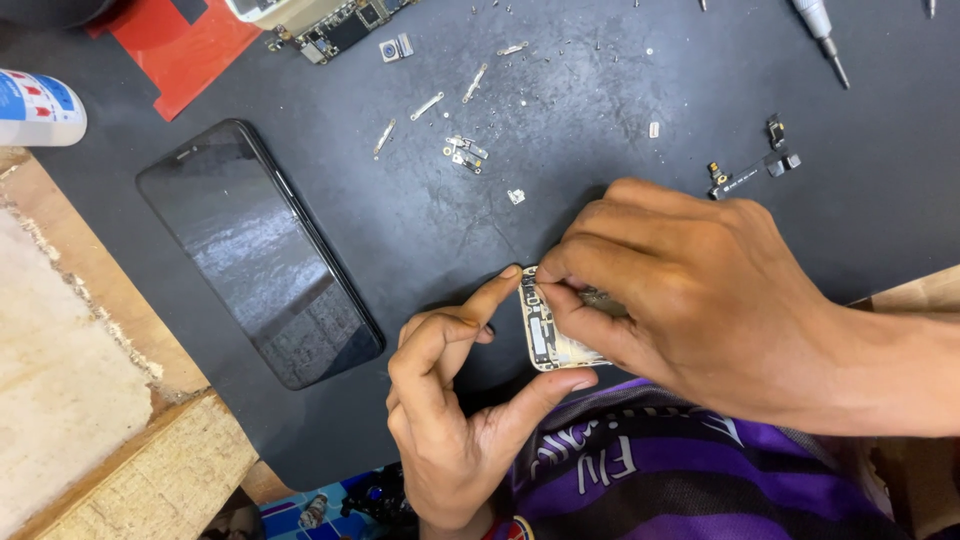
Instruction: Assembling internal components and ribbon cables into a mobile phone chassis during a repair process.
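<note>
My left hand [450, 400] pinches a small phone circuit board [548, 338] between forefinger and thumb, holding it upright just above the near edge of the dark work mat [560, 150]. My right hand [690, 290] reaches over from the right, fingertips pressed on the board's top end; whether it holds a small tool there I cannot tell. A black phone screen [258, 250] lies face up on the mat to the left of both hands.
Several tiny metal brackets and screws [460, 150] are scattered on the mat beyond my hands. A flex-cable part [750, 172] lies at right, a screwdriver [822, 30] at the top right. A red card [190, 40], an opened phone body [330, 22] and a white bottle [35, 108] sit at upper left. Wooden bench [90, 400] at left.
</note>
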